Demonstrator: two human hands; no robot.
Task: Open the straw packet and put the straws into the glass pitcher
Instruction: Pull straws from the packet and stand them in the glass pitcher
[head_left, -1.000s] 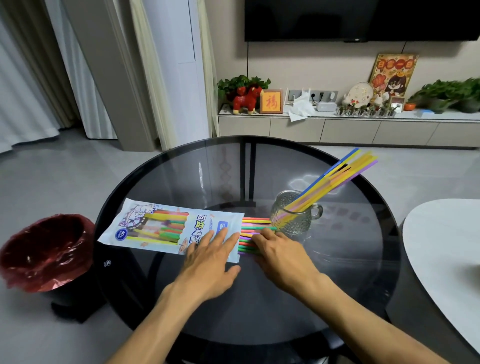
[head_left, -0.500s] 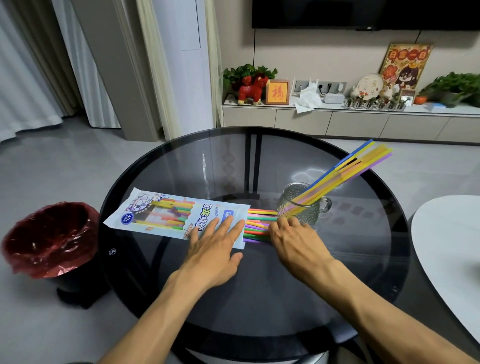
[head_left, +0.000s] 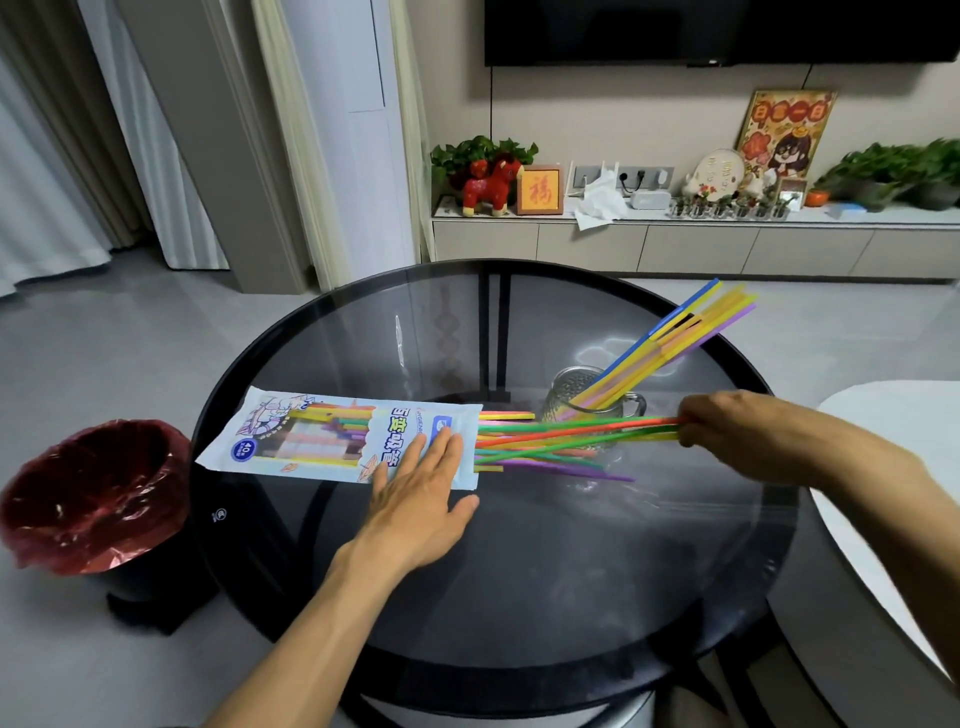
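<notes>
Round glass desk (head_left: 519, 597) fills the middle of the shot, black rim all the way round, and everything that counts sits on its far half. Off the desk's left edge, down on the floor, there's a bin lined with a red bag (head_left: 93, 493). Off its right edge, the corner of a white table (head_left: 893, 467).

On the desk, left of the glass pitcher (head_left: 582, 400), the straw packet (head_left: 337, 436) lies flat, its open end facing the pitcher, coloured straws visible through its clear window. The left hand (head_left: 421, 499) is pressed palm-down on that open end, fingers spread and flat, gripping nothing, just pinning the packet to the glass.

A fan of loose straws (head_left: 550, 441) sticks out of the packet mouth (green, orange, yellow, purple, the lot) and runs across in front of the pitcher. Right of the pitcher, the right hand (head_left: 748, 426) has its fingers closed around the far ends of several of these straws, the green and orange ones lifted clear of the desk; the shorter purple and yellow ones lie lower, nearer the glass top.

The pitcher itself stands upright, handle to the right, already carrying a bunch of straws (head_left: 675, 332), mostly yellow with a blue and a purple, leaning out up and to the right.
</notes>
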